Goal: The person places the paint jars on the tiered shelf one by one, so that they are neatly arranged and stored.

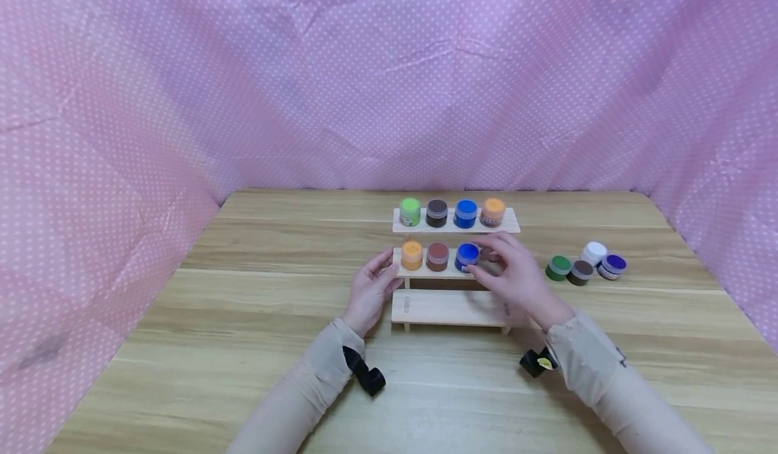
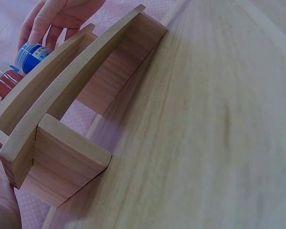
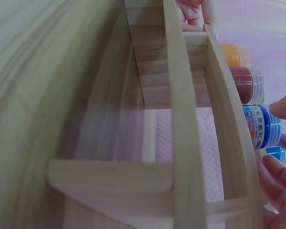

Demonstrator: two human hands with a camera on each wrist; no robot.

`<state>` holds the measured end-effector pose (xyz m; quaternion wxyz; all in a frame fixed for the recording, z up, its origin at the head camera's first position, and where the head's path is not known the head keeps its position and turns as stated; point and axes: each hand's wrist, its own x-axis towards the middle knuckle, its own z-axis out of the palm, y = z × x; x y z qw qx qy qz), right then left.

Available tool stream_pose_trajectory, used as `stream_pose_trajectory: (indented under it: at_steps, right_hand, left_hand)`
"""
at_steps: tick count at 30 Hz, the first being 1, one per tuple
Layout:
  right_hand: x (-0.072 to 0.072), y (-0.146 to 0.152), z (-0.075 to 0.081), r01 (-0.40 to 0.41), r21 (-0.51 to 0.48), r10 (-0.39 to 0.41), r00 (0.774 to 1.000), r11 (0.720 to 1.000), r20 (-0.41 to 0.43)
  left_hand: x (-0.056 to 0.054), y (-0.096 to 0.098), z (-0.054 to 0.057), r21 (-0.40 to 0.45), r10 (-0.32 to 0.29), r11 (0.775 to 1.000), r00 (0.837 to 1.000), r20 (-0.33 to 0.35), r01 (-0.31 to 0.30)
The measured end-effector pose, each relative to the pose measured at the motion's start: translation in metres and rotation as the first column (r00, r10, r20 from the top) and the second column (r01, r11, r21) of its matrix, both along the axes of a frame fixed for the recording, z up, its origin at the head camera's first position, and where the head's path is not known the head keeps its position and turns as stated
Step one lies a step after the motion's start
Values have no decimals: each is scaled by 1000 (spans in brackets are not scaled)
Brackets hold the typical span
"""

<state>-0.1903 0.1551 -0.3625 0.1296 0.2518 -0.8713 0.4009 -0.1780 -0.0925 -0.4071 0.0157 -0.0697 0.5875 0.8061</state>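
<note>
A stepped wooden rack [image 1: 450,307] stands on the table, small paint jars on its upper two tiers. My left hand [image 1: 367,293] holds the left end of the middle tier, thumb on top near the edge. On that tier stand an orange paint jar [image 1: 411,257], a reddish-brown paint jar [image 1: 437,258] and a blue paint jar [image 1: 467,258] in a row. My right hand [image 1: 518,277] pinches the blue jar from its right side, thumb in front and fingers behind. In the right wrist view, the thumb meets the blue jar's lid [image 3: 274,130].
The top tier bears light green [image 1: 410,212], dark brown [image 1: 437,213], blue [image 1: 465,214] and orange [image 1: 493,212] jars. Green [image 1: 558,268], dark [image 1: 580,273], white [image 1: 593,253] and purple [image 1: 611,267] jars cluster on the table at right. Pink dotted cloth [image 1: 389,103] hangs behind.
</note>
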Motion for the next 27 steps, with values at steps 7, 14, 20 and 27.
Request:
stream_pose_trajectory:
  at_steps: [7, 14, 20, 27]
  right_hand:
    - [2, 7, -5, 9, -37, -12, 998, 999, -68]
    - [4, 14, -8, 19, -59, -27, 991, 998, -131]
    - [7, 22, -6, 34, -51, -42, 983, 998, -178]
    - [11, 33, -6, 62, -56, -71, 978, 997, -195]
  left_hand:
    - [0, 0, -2, 8, 4, 1000, 1000, -2, -4]
    - [-1, 0, -3, 15, 4, 1000, 999, -31, -4]
    - [-1, 0, -3, -3, 5, 1000, 1000, -19, -5]
    - [0, 0, -2, 0, 4, 1000, 1000, -24, -4]
